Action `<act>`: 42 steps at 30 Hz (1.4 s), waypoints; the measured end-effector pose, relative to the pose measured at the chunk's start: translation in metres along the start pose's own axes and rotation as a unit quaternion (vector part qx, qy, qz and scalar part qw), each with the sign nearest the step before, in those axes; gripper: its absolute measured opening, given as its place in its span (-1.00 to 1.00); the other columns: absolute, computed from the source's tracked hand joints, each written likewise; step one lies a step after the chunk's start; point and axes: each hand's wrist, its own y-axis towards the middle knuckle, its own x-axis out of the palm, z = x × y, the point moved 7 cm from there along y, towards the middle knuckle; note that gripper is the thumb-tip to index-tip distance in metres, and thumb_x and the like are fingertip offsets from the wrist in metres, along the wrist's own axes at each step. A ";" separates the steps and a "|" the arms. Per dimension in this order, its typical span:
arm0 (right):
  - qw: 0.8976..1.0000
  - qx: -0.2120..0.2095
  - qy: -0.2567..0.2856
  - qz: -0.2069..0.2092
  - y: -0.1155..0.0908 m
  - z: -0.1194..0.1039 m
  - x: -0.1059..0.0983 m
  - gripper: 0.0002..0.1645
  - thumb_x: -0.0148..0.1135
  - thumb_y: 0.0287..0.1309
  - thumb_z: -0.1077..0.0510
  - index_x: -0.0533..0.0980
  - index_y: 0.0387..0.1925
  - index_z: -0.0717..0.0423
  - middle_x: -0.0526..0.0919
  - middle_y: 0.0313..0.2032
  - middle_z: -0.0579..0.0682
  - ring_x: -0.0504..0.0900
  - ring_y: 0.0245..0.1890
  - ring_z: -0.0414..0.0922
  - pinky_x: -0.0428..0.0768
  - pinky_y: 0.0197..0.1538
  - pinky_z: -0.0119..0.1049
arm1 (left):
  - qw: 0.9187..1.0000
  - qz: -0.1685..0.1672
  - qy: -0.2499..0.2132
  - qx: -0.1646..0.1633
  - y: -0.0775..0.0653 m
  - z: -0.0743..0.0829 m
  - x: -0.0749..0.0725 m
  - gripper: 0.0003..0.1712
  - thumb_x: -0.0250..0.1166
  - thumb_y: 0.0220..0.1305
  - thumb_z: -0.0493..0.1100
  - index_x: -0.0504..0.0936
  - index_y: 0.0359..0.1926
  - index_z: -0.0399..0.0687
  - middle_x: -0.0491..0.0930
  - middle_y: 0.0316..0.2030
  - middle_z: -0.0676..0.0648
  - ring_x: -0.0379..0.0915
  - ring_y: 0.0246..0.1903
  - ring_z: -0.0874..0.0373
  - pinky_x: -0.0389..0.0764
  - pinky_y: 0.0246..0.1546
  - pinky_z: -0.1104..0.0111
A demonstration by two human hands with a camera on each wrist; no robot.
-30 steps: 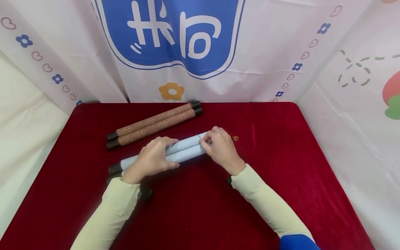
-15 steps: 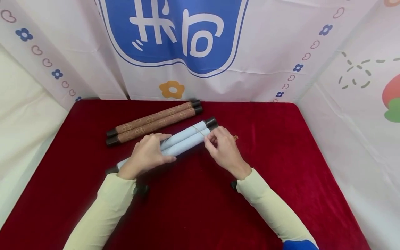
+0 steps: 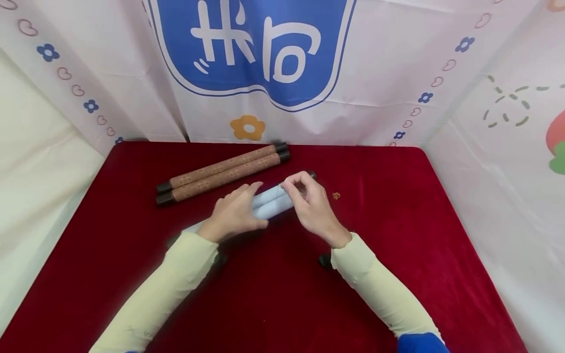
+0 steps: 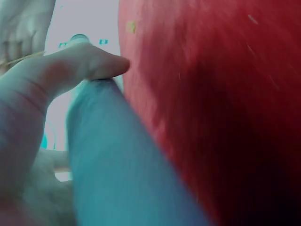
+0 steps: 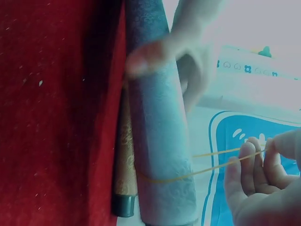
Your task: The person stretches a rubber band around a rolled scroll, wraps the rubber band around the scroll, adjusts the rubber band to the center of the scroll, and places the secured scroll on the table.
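Note:
A light-blue patterned scroll [image 3: 273, 201], rolled from both ends into two parallel rolls with dark end caps, lies slanted at the middle of the red table. My left hand [image 3: 236, 211] grips across its middle, thumb on the near side and fingers on the far side. A thin yellow rubber band [image 5: 164, 181] loops around the scroll near its right end. Between thumb and fingers, my right hand [image 3: 311, 206] pinches that band and stretches it away from the roll, as the right wrist view shows. The left part of the scroll is hidden behind my left hand and sleeve.
Behind the blue scroll lies a brown patterned scroll [image 3: 229, 171] with dark ends, also in two rolls. A small gold-coloured piece [image 3: 336, 195] is on the red cloth [image 3: 397, 220] to the right. White printed curtains [image 3: 362, 117] enclose the table's back and sides.
My right hand has shifted from the near roll's edge to over the far roll, pulling the band along. My left hand and the blue scroll have moved slightly rightward in the view.

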 end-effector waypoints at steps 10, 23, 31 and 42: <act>0.999 0.027 0.033 -0.026 -0.012 -0.016 -0.005 -0.83 0.08 0.61 0.13 0.48 -0.07 0.18 0.60 -0.14 0.09 0.63 -0.07 0.08 0.61 0.06 -0.35 | 0.997 -0.054 -0.059 0.008 0.045 0.037 0.023 0.03 0.57 0.05 0.14 0.34 0.52 0.13 0.66 0.03 -0.08 0.61 -0.12 -0.03 0.60 -0.15 -0.01; 0.991 0.089 -0.002 -0.101 -0.046 -0.020 -0.019 -0.74 0.06 0.57 0.15 0.49 -0.35 0.08 0.29 -0.54 -0.06 0.21 -0.56 -0.20 0.34 -0.35 -0.35 | 0.985 -0.010 -0.171 0.026 0.056 0.012 -0.033 -0.02 0.56 0.08 0.02 0.39 0.52 -0.01 0.66 -0.03 -0.17 0.57 -0.12 -0.06 0.56 -0.11 0.08; 0.978 0.107 -0.093 -0.155 -0.042 0.023 -0.029 -0.78 0.07 0.56 0.13 0.54 -0.29 0.04 0.36 -0.51 -0.12 0.31 -0.47 -0.18 0.42 -0.25 -0.31 | 0.944 -0.047 -0.323 0.043 0.016 -0.002 -0.092 -0.07 0.61 0.14 0.05 0.44 0.50 0.12 0.57 0.19 -0.14 0.47 0.07 -0.10 0.53 -0.02 0.09; 0.822 -0.232 -0.488 -0.182 -0.046 -0.017 0.035 -0.78 0.39 0.24 0.18 0.47 -0.39 0.06 0.53 -0.54 -0.10 0.47 -0.49 -0.14 0.50 -0.33 -0.32 | 0.933 -0.028 -0.352 0.065 -0.004 0.026 -0.096 -0.21 0.54 0.22 0.04 0.48 0.43 0.04 0.64 0.07 -0.19 0.56 -0.04 -0.09 0.62 -0.07 0.13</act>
